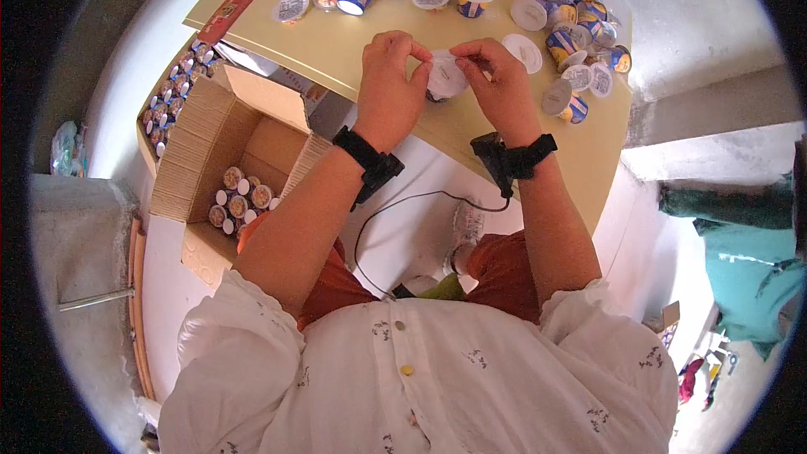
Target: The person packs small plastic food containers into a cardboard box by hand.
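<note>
A small cup with a whitish lid (447, 76) is held between my two hands near the table's front edge. My left hand (393, 80) pinches the left rim of the lid between thumb and fingers. On the other side, my right hand (498, 82) has its thumb and forefinger closed at the lid's upper right edge. Most of the cup's body is hidden under the lid. Just behind my right hand a loose white lid (523, 53) lies on the yellowish table (336, 49). Black straps circle both wrists.
Many blue and yellow cups (565, 44) crowd the table's back and right. A red phone-like object (233, 10) lies at the left edge. Below it, an open cardboard box (197, 139) holds several cups (238, 202), beside another box of cups (172, 99). A cable hangs below the wrists.
</note>
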`<state>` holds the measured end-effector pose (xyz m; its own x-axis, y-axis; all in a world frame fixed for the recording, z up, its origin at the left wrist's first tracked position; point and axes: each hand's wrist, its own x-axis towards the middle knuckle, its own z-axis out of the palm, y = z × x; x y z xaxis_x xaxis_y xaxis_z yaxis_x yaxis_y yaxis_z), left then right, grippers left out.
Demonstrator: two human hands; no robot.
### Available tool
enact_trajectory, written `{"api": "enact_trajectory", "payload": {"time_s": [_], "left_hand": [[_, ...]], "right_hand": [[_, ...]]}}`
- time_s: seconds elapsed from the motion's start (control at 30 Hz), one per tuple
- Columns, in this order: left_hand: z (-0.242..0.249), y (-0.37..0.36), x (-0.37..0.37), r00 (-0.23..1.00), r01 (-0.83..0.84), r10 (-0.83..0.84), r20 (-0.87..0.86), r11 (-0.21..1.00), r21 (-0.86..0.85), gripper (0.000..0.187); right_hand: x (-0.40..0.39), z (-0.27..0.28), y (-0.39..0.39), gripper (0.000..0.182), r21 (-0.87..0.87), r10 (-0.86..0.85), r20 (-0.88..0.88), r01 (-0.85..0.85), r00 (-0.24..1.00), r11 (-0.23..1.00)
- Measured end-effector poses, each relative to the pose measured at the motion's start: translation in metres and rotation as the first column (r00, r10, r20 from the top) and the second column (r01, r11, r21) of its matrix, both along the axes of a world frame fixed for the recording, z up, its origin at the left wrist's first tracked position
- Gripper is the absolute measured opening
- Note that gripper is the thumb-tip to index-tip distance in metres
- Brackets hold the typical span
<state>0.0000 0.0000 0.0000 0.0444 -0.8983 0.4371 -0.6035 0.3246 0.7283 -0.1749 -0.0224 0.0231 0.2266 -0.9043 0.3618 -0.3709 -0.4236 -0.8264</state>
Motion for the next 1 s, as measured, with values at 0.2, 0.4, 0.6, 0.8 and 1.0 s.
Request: {"api": "enact_trajectory", "payload": {"time_s": [0.2, 0.4, 0.6, 0.8, 1.0], "left_hand": [[0.001, 0.007, -0.004, 0.998, 0.006, 0.001, 0.062, 0.993, -0.115, 0.025], [0.004, 0.016, -0.005, 0.997, 0.069, -0.07, 0.022, 0.997, 0.023, 0.024], [0.003, 0.014, -0.006, 0.996, 0.084, -0.083, -0.012, 0.996, 0.032, 0.019], [0.004, 0.017, -0.005, 0.993, 0.108, -0.104, -0.06, 0.992, 0.071, 0.02], [0.001, 0.013, -0.005, 0.99, 0.121, -0.118, -0.079, 0.992, 0.032, 0.022]], "right_hand": [[-0.004, -0.004, -0.003, 0.012, -0.181, 0.061, -0.005, -0.061, 0.998, 0.982], [-0.008, 0.005, 0.004, 0.013, -0.262, 0.051, -0.256, -0.12, 0.965, 0.957], [-0.017, 0.011, -0.01, 0.017, -0.281, 0.048, -0.209, -0.107, 0.977, 0.954], [-0.02, 0.019, -0.06, 0.02, -0.399, -0.057, -0.45, -0.144, 0.891, 0.906], [0.007, 0.006, -0.107, 0.025, -0.397, -0.19, -0.837, -0.332, 0.513, 0.856]]}}
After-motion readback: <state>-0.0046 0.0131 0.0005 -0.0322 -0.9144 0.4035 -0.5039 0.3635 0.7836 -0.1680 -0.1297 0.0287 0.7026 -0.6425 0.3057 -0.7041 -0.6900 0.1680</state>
